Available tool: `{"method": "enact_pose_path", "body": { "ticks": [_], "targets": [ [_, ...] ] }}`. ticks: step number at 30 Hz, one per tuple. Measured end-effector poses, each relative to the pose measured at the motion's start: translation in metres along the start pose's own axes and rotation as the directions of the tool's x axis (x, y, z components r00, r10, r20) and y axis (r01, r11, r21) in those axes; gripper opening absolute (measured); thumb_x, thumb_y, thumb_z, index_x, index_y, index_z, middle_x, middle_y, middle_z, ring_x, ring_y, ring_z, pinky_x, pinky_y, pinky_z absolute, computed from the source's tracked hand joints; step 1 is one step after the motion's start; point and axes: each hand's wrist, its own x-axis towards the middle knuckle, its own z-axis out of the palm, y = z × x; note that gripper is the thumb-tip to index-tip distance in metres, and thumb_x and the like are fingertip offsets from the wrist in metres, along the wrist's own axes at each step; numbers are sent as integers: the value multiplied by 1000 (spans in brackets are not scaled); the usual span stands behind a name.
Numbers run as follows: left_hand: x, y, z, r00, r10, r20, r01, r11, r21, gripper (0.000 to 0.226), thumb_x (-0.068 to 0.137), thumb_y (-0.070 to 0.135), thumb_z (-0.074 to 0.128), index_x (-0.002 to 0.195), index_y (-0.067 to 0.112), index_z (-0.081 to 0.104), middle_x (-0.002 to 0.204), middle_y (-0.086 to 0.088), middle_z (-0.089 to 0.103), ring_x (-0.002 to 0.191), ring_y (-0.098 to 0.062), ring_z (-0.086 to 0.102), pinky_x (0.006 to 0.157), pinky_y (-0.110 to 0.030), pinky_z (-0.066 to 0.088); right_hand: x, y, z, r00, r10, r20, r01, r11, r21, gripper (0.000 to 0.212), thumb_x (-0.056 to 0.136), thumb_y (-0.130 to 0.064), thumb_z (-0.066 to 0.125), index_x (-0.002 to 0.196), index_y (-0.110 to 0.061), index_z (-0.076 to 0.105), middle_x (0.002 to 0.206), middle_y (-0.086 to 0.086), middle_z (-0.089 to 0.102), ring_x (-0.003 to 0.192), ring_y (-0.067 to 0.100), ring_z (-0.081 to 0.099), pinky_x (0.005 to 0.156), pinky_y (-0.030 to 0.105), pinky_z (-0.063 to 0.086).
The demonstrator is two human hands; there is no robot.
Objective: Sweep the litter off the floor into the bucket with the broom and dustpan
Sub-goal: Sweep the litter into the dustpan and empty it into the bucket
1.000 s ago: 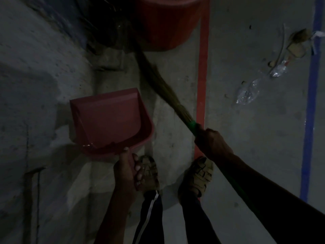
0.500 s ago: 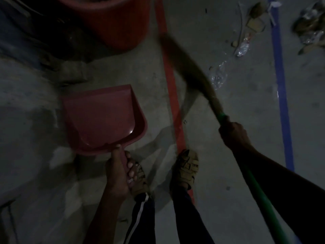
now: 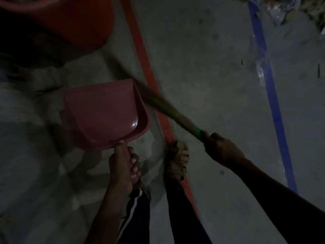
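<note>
The dustpan (image 3: 103, 113) handle is gripped by the left hand (image 3: 123, 166); the broom (image 3: 158, 103) is clenched in the right hand (image 3: 223, 150). Its bristles are blurred beside the dustpan, below the red bucket (image 3: 73, 20). The litter (image 3: 281, 7) lies far right of the dustpan and could be scattered, not gathered, by a fast swing.

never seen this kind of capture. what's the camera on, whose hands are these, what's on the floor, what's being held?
There is no robot here: a person wears one wide-angle camera on the head, looking down at their own arms and feet. The left hand grips the handle of a pink dustpan, which looks empty. The right hand grips a broom; its bristles are blurred, so it is likely mid-swing. A red bucket stands at top left. The concrete floor carries a red tape line and a blue one. Litter, plastic scraps by the look of it, lies near the blue line at top right.
</note>
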Motion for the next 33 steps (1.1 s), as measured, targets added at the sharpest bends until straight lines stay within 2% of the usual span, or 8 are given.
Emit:
{"method": "enact_pose_path", "body": {
  "ticks": [3, 10, 15, 18, 20, 24, 28, 33],
  "targets": [
    [-2, -8, 2, 1000, -23, 4, 23, 1000, 13, 44, 98, 52, 43, 69, 19, 49, 50, 3, 40, 30, -13, 31, 36, -14, 27, -12, 13, 12, 966, 203, 159, -195, 979, -63, 54, 100, -33, 43, 150, -21, 29, 98, 9, 54, 64, 27, 52, 54, 38, 47],
    [-9, -35, -1, 999, 14, -32, -14, 1000, -8, 43, 100, 53, 42, 72, 20, 47, 51, 3, 38, 31, -11, 30, 39, -13, 26, -2, 52, -16, 779, 625, -55, -610, 775, 164, 59, 101, -30, 44, 153, -17, 19, 98, 19, 52, 74, 35, 54, 65, 44, 49],
    [-11, -67, -2, 999, -27, -45, 21, 992, -128, 41, 101, 50, 41, 74, 20, 46, 49, 4, 37, 30, -10, 30, 40, -11, 24, 2, 51, -13, 856, 446, -262, -408, 893, 188, 63, 96, -18, 54, 151, -4, 28, 100, 28, 57, 73, 42, 56, 59, 38, 40],
    [-14, -86, -7, 997, -45, -68, 33, 985, -170, 41, 101, 50, 41, 74, 20, 46, 49, 4, 37, 30, -11, 30, 42, -11, 23, -1, 18, -4, 939, 311, -144, -275, 934, 227, 53, 100, -30, 47, 147, -9, 37, 103, 19, 57, 75, 29, 54, 62, 33, 38],
    [-19, -96, -11, 995, -48, -85, 31, 980, -197, 41, 101, 50, 41, 74, 20, 46, 49, 4, 37, 30, -11, 30, 42, -12, 22, -6, -3, 11, 999, 12, -52, -9, 998, 55, 57, 100, -28, 49, 151, -12, 30, 101, 14, 56, 68, 29, 54, 55, 36, 44],
    [-37, -115, -20, 990, -20, -143, -14, 971, -237, 42, 102, 50, 42, 75, 18, 48, 48, 4, 39, 30, -11, 31, 44, -15, 23, -12, -7, 35, 957, -129, 259, 191, 954, -230, 57, 101, -37, 37, 154, -29, 16, 101, 9, 51, 62, 27, 48, 53, 36, 43],
    [-67, -142, -26, 985, -10, -172, -37, 962, -270, 42, 101, 51, 43, 75, 18, 49, 48, 3, 40, 30, -12, 32, 46, -15, 24, -24, 21, 14, 977, 144, 160, -103, 965, -240, 46, 100, -37, 38, 145, -25, 33, 94, 6, 47, 67, 25, 46, 60, 33, 39],
    [-117, -201, -30, 982, -39, -186, -20, 951, -308, 42, 100, 51, 45, 72, 19, 49, 51, 2, 40, 32, -13, 30, 47, -16, 22, -47, 58, -28, 870, 483, -101, -471, 874, 122, 40, 96, -24, 46, 133, -9, 40, 108, 28, 59, 88, 41, 59, 71, 37, 42]
  ]
}}
